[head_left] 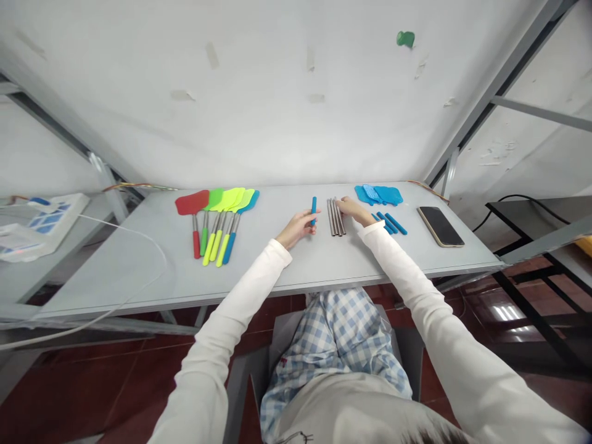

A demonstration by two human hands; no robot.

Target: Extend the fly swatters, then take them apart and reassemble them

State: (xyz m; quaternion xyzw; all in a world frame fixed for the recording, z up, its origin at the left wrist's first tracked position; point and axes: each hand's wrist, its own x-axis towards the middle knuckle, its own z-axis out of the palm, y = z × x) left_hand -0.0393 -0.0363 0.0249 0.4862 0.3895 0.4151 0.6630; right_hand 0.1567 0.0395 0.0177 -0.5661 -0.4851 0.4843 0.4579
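1. Blue tube [314, 208] was clamped in the left hand [300, 227], between the long edges of the desk [277, 203]
2. Metal rods [339, 225] were touched by the right hand [355, 209]; its closure could not be told

Place: workshop, apparently; one small work bay. Evidence: plain grey counter [139, 259] set in metal framing [541, 113]; white wall [259, 123] with tape scraps [212, 55]; dark-red tiled floor [87, 394]; white cable [46, 341]; grouped fly swatters [192, 202], metal tubes [337, 222], blue handles [396, 224], blue swatter heads [388, 195].
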